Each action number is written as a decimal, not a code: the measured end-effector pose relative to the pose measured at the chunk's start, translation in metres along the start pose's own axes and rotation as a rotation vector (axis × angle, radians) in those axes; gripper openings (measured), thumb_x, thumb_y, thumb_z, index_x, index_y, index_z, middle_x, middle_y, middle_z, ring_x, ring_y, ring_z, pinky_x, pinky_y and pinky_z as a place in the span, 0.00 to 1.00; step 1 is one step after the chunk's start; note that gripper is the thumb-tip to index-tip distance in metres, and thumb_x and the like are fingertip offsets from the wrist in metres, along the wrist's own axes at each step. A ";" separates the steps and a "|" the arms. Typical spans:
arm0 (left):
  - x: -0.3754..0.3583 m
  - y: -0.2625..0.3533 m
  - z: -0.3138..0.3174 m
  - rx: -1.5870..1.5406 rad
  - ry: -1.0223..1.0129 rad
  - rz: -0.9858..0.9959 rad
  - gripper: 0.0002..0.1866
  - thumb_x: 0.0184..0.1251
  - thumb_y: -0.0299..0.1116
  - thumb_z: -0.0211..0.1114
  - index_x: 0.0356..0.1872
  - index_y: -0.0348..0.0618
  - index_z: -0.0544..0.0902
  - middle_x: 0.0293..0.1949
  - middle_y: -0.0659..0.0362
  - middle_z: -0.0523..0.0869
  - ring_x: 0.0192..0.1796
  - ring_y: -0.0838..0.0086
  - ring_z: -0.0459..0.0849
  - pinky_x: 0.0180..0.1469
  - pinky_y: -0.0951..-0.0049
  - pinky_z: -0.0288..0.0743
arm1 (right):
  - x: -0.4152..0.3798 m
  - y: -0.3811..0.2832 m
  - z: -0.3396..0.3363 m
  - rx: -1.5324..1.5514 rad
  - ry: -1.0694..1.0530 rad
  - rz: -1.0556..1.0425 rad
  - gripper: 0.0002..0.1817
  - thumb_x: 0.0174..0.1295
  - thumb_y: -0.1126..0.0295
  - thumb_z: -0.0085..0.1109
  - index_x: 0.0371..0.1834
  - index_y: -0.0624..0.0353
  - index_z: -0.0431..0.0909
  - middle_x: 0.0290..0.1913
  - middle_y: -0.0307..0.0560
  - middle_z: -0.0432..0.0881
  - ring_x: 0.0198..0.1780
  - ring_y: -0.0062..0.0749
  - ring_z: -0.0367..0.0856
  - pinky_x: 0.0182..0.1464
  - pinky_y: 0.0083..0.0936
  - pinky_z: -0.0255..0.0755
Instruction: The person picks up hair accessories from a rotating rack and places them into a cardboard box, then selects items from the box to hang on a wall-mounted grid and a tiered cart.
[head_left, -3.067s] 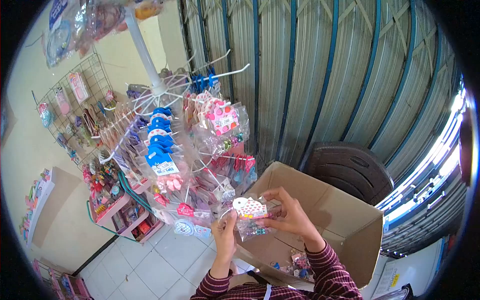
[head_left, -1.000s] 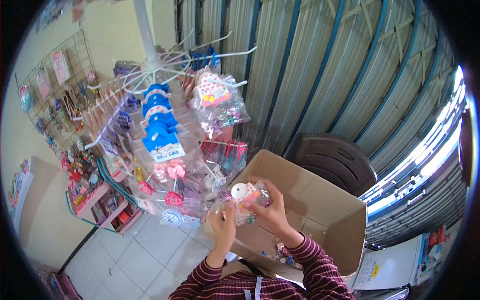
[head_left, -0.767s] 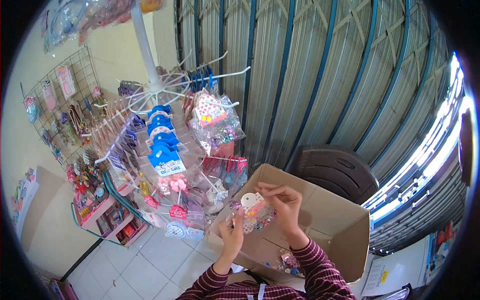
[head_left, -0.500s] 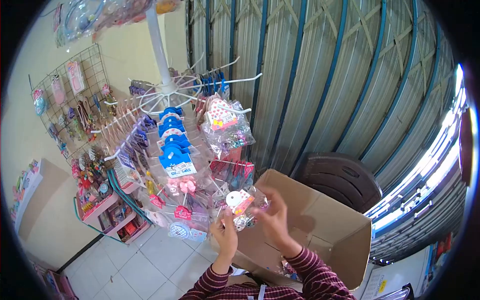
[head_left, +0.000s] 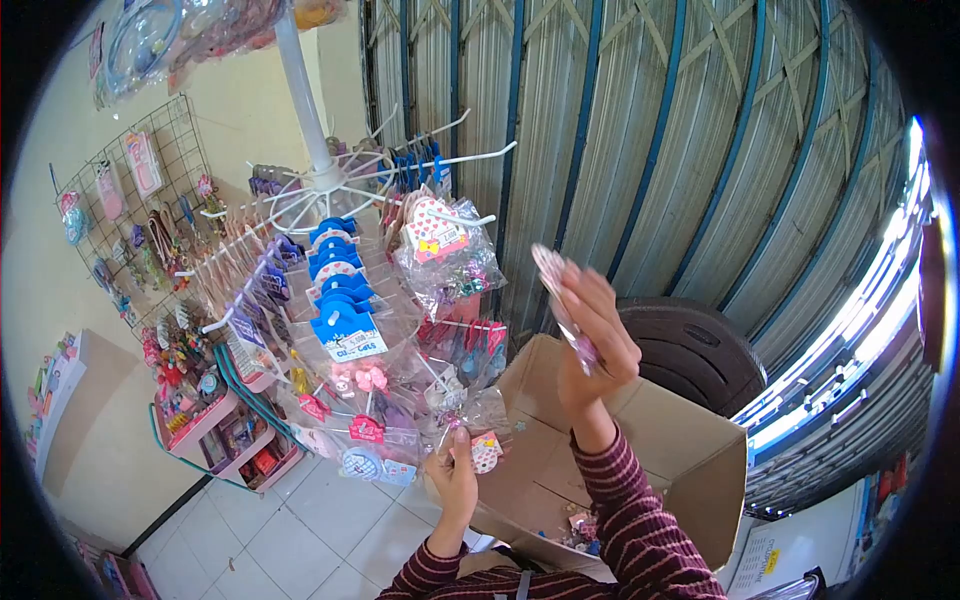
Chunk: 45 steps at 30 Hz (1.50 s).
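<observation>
My left hand (head_left: 455, 485) pinches a clear plastic packet with a pink dotted card (head_left: 487, 453), low beside the rotating display rack (head_left: 327, 180). Raised to the right, above the cardboard box, my right hand (head_left: 598, 335) grips another carded packet (head_left: 552, 275), turned nearly edge-on and slightly blurred. What lies inside that packet cannot be made out. On a rack prong nearby hangs a bunch of similar packets with a heart-print card (head_left: 437, 235). Blue-carded packets (head_left: 348, 325) line the prong to their left.
An open cardboard box (head_left: 700, 420) stands in front of me, with several small packets (head_left: 582, 525) at its bottom. Behind it are a dark brown plastic chair (head_left: 690, 345) and a folding metal shutter (head_left: 640, 150). Accessories hang from a wire grid (head_left: 140, 200) on the left wall.
My right hand has moved up and right, away from my left hand, carrying a packet. The left hand stays low with a packet, whose dotted card now hangs below the thumb.
</observation>
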<state>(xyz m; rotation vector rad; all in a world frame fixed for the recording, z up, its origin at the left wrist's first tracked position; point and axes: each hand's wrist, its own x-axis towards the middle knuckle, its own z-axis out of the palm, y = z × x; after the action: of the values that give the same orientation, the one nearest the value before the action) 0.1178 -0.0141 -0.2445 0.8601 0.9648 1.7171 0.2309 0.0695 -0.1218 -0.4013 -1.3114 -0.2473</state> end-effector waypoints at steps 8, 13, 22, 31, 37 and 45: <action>0.001 -0.009 -0.014 -0.014 -0.016 0.015 0.15 0.62 0.37 0.50 0.25 0.34 0.76 0.19 0.62 0.77 0.20 0.85 0.72 0.23 0.85 0.66 | 0.013 0.011 0.030 -0.256 -0.198 -0.270 0.13 0.41 0.75 0.59 0.34 0.58 0.78 0.38 0.47 0.78 0.46 0.37 0.74 0.49 0.35 0.61; 0.004 -0.015 -0.018 -0.008 0.012 0.016 0.15 0.62 0.36 0.49 0.24 0.34 0.76 0.19 0.63 0.76 0.21 0.86 0.72 0.23 0.86 0.65 | 0.010 0.016 0.031 -0.261 -0.205 -0.305 0.13 0.40 0.75 0.60 0.34 0.57 0.78 0.38 0.46 0.78 0.45 0.36 0.75 0.48 0.34 0.63; 0.006 -0.025 -0.018 0.075 0.011 0.010 0.15 0.62 0.36 0.50 0.22 0.36 0.75 0.16 0.67 0.72 0.19 0.89 0.67 0.20 0.86 0.59 | 0.015 0.007 0.033 -0.215 -0.273 -0.401 0.13 0.40 0.74 0.61 0.34 0.52 0.77 0.38 0.42 0.78 0.43 0.34 0.75 0.46 0.31 0.65; 0.007 -0.018 -0.011 0.013 0.008 -0.036 0.17 0.62 0.38 0.48 0.27 0.33 0.78 0.20 0.61 0.77 0.22 0.84 0.74 0.23 0.85 0.66 | 0.017 0.001 0.022 -0.343 -0.459 -0.459 0.17 0.39 0.72 0.61 0.37 0.49 0.76 0.42 0.39 0.76 0.46 0.31 0.74 0.48 0.32 0.62; 0.003 -0.015 -0.007 -0.175 0.031 -0.086 0.19 0.64 0.41 0.45 0.30 0.32 0.73 0.23 0.58 0.78 0.21 0.78 0.76 0.24 0.79 0.71 | 0.003 0.001 0.029 -0.299 -0.672 -0.275 0.18 0.41 0.75 0.58 0.40 0.51 0.75 0.47 0.39 0.73 0.52 0.30 0.69 0.53 0.37 0.56; 0.005 -0.005 -0.016 -0.323 0.055 -0.163 0.19 0.62 0.44 0.44 0.37 0.36 0.71 0.32 0.56 0.78 0.31 0.71 0.79 0.31 0.72 0.75 | -0.048 -0.023 -0.039 -0.032 -1.026 0.017 0.24 0.38 0.74 0.58 0.43 0.41 0.74 0.53 0.42 0.69 0.58 0.35 0.61 0.56 0.43 0.51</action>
<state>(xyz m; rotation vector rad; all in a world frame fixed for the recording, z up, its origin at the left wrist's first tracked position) 0.1041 -0.0117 -0.2560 0.5127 0.7436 1.7016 0.2447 0.0303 -0.1725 -0.5989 -2.3070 -0.0294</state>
